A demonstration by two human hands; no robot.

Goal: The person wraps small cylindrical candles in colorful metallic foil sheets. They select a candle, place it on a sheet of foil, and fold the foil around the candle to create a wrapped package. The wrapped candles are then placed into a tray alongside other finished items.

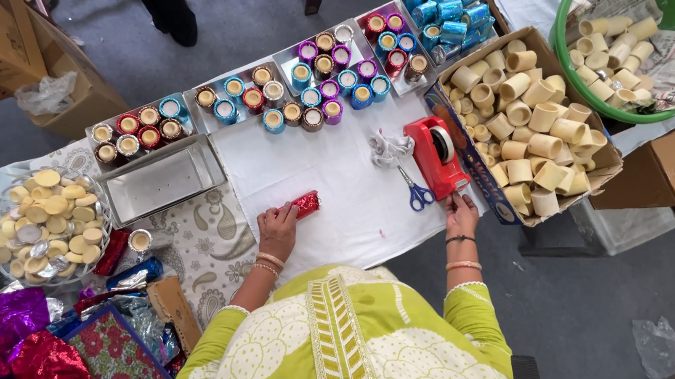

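Your left hand [277, 229] fingers press red foil-wrapped cup [305, 204] at surface middle; looks light, crinkly, slippery, grip sides; right hand [461, 214] fingers pinching at red tape dispenser [436, 154].

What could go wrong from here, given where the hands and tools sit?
1. Only the left hand pins the red foil-wrapped cup; being round, it might roll or its foil spring open.
2. The right hand is at the red tape dispenser, whose cutter could nick fingers.
3. The blue-handled scissors lie nearby and could get knocked.
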